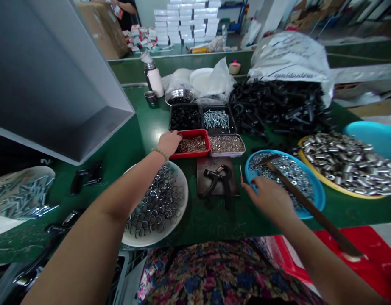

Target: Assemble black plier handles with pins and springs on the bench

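My left hand (168,143) reaches forward to the left end of a red tray (193,155) of small brass-coloured parts, fingers curled over its rim; what they hold is hidden. My right hand (268,195) rests at the near edge of a blue bowl (315,194) of small washers, fingers pinched together beside a thin pin-like piece (240,170). Between the hands a black hand-grip assembly (218,178) lies on a dark plate (203,167). A white plate (179,212) of metal rings sits under my left forearm.
Black trays hold black nuts (185,117) and screws (216,118); a grey tray (226,144) holds small parts. A pile of black handles (278,106), a yellow bowl of metal sleeves (344,163), a long metal rod (310,207), a grey bin (55,76) and a flask (153,76) surround them.
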The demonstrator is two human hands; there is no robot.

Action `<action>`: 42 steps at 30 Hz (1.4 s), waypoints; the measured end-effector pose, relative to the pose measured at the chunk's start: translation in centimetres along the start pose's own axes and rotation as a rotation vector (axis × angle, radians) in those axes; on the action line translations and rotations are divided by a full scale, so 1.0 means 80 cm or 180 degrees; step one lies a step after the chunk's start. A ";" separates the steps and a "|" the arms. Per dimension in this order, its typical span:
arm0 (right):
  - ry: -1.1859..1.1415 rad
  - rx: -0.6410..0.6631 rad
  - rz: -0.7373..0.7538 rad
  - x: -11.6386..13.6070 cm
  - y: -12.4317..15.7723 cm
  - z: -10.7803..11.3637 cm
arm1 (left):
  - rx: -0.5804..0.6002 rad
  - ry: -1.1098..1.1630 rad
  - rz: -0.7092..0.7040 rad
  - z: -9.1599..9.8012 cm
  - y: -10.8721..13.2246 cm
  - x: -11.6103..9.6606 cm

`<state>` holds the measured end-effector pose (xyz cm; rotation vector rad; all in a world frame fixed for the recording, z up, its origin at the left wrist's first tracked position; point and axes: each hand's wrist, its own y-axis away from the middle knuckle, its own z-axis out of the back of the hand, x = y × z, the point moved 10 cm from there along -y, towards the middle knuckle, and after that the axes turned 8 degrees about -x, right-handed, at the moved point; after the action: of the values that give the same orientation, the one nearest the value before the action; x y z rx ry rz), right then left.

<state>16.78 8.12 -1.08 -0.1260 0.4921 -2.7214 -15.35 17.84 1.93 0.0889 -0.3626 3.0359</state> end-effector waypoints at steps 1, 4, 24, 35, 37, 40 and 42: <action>-0.0164 0.0273 -0.0051 0.025 -0.002 -0.009 | -0.0002 -0.0025 -0.0020 -0.001 0.001 -0.001; -0.0479 0.0733 -0.0176 0.072 -0.009 -0.027 | -0.0108 0.0055 0.0154 0.005 0.003 0.006; -0.6067 0.0960 -0.2409 0.076 0.027 -0.035 | -0.0861 0.5173 0.1874 0.011 0.162 -0.121; -0.5249 0.0961 -0.2159 0.071 0.018 -0.026 | -0.0792 0.3884 0.1405 0.023 0.183 -0.144; -0.4123 0.0867 -0.1499 0.062 0.002 0.002 | -0.0278 0.3616 0.1322 0.005 0.187 -0.150; -0.2302 0.0435 -0.0479 0.058 -0.015 0.058 | 0.0011 0.3598 0.1350 -0.004 0.201 -0.139; -0.1556 0.0263 -0.0242 0.060 -0.015 0.073 | 0.0062 0.3927 0.1377 -0.004 0.213 -0.137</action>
<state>12.80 5.51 4.91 -0.7766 0.2340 -2.6429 -6.02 0.56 -3.08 -1.9114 -0.2252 2.7295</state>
